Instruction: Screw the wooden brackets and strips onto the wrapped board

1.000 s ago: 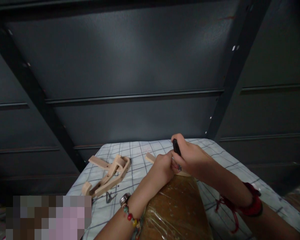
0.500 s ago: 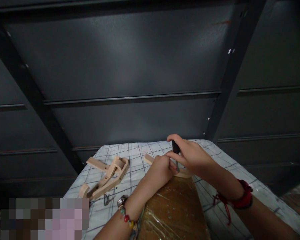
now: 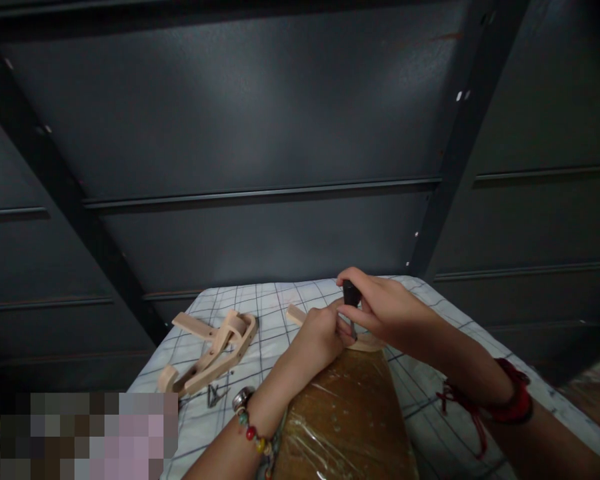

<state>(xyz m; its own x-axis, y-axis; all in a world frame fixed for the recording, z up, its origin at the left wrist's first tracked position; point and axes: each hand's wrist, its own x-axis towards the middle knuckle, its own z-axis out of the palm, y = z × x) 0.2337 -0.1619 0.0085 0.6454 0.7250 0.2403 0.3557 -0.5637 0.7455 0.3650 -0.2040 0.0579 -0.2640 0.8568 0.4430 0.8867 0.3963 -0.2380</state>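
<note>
1. Biggest worry from my end of the head cam: the black-handled, screwdriver-like tool with a thin metal shaft (image 3: 351, 293) skidding off. The left hand (image 3: 323, 337) has its fingers right beside the tip, so I reckon a slip or a bit of lean would jab them.

2. Next worry: the pale, flat wooden piece (image 3: 366, 344) shifting. It's at the far edge of the brown box wrapped in shiny clear film (image 3: 350, 420), and that film looks slick. Can't tell how well the wood is supported.

3. Minor one: the small dark metal bits (image 3: 213, 395) are at the left hand's 8 o'clock, near that wrist. A careless forearm sweep could scatter them.

4. Right hand (image 3: 380, 303): wrapped firmly round the tool's handle, which pokes out at its 9 o'clock; the shaft drops to about 7.

5. Left hand: fingers curled down. Can't tell whether they're pinching the wood or something tiny at the tip. The tool's tip is at its 3 o'clock, handle nearer 1.

6. Wood: visible part is at the left hand's 3 and right hand's 6 to 7. The joined pale wooden parts (image 3: 224, 350) lie well apart, at the left hand's 9.
</note>
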